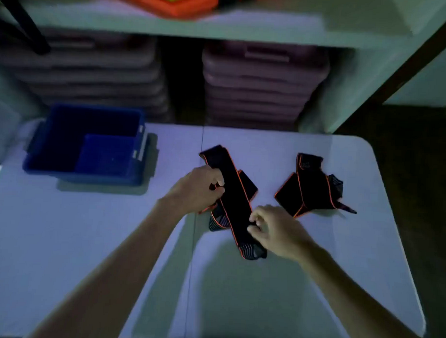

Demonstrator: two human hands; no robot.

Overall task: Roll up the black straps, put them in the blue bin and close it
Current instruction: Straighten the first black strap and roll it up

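Two black straps with orange edging lie on the white table (88, 240). The nearer strap (235, 194) runs diagonally across the middle, loosely folded over itself. My left hand (198, 188) pinches its left edge about halfway along. My right hand (273, 230) grips its right edge near the grey-striped lower end. The second strap (309, 189) sits crumpled to the right, untouched. The blue bin (88, 144) stands open at the table's back left, with its blue lid (105, 154) resting inside it.
Behind the table, stacked purple-grey cases (262, 86) fill the space under a white shelf (222, 24) holding an orange object (177, 3). A black tripod leg (24, 23) stands at the back left. The table's right edge drops to dark floor.
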